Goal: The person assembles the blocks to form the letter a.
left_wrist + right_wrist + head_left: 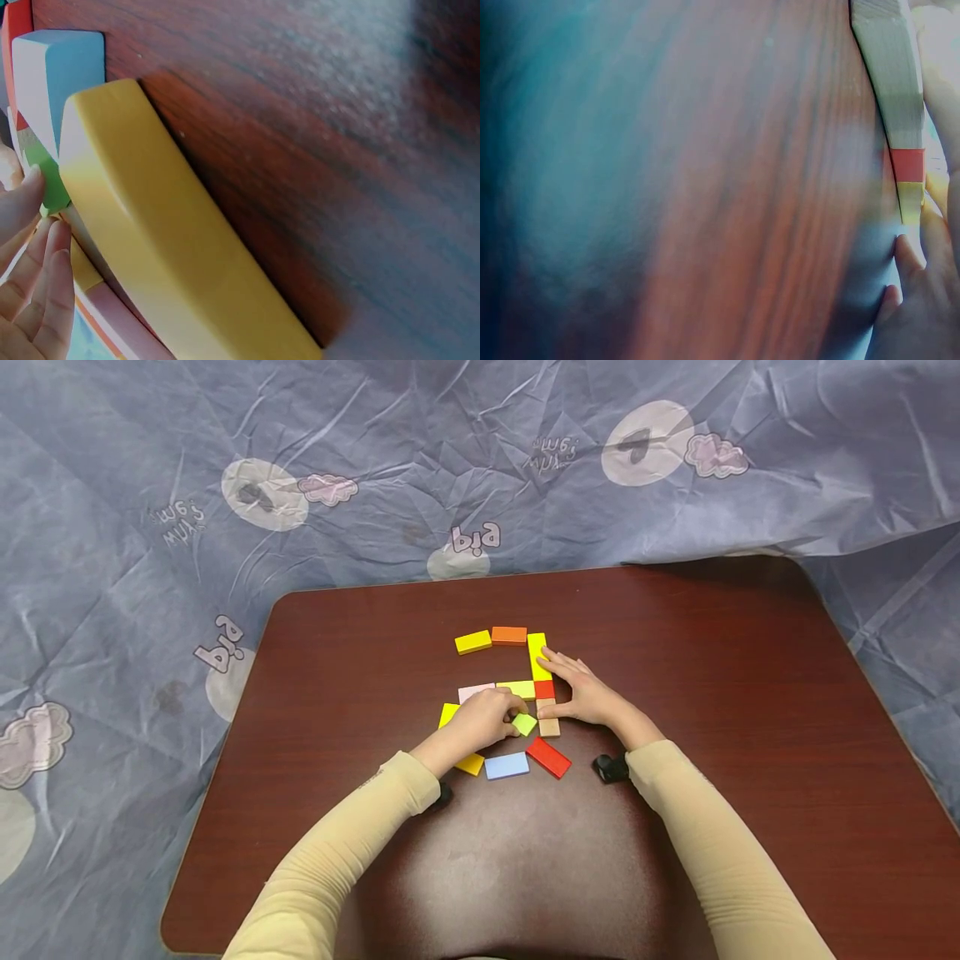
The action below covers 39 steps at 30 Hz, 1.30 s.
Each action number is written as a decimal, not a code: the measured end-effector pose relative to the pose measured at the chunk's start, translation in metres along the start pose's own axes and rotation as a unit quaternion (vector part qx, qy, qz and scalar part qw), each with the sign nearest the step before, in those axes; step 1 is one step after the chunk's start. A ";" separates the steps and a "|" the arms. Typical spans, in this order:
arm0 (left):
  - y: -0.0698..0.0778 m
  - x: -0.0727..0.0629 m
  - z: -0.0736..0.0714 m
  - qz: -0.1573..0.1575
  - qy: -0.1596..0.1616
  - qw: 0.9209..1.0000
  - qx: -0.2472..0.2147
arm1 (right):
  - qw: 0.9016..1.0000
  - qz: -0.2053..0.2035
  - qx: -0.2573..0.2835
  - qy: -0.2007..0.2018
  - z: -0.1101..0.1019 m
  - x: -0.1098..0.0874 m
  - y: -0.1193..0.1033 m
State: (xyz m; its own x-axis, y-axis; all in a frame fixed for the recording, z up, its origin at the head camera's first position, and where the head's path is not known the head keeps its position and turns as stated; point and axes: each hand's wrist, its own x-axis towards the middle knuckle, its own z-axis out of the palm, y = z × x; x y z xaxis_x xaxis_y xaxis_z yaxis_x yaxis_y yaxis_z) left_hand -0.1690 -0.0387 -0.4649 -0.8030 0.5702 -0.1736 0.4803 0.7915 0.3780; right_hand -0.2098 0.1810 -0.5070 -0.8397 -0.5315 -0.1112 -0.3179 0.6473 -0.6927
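My left hand [483, 722] pinches a small green block [524, 724] between thumb and fingers, left of a plain wooden block [549, 718]. In the left wrist view the green block [51, 176] is at the fingertips. My right hand [592, 696] is spread along the right column of blocks. Its fingers lie at a long yellow block [538, 653], and its thumb touches the wooden block. Between those two blocks sits a small red block [544, 690]. A pale yellow block [516, 691] extends left from the column towards a pink block [476, 692].
At the back lie an orange block [509, 636] and a yellow block [472, 642]. Nearer me are a blue block [507, 766], a slanted red block [548, 757] and a golden-yellow block [471, 764]. Another yellow block [447, 713] is partly behind my left hand. Everything rests on a dark wooden table [337, 643].
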 end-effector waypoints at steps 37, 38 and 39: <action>0.006 -0.007 0.001 0.008 -0.033 0.999 -0.028 | 1.000 0.006 0.000 -0.003 0.000 0.001 0.001; 0.006 -0.007 0.002 0.009 -0.034 0.999 -0.028 | 1.000 0.006 -0.001 -0.003 0.000 0.001 0.001; 0.006 -0.007 0.002 0.009 -0.034 0.999 -0.027 | 1.000 0.006 -0.001 -0.003 0.000 0.001 0.000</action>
State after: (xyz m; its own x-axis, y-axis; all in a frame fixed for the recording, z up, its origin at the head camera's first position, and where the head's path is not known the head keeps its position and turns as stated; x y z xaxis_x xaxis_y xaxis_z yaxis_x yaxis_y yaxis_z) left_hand -0.1602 -0.0378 -0.4630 -0.7678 0.5988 -0.2279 0.4722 0.7692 0.4305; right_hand -0.2109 0.1809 -0.5072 -0.8405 -0.5276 -0.1236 -0.3092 0.6543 -0.6901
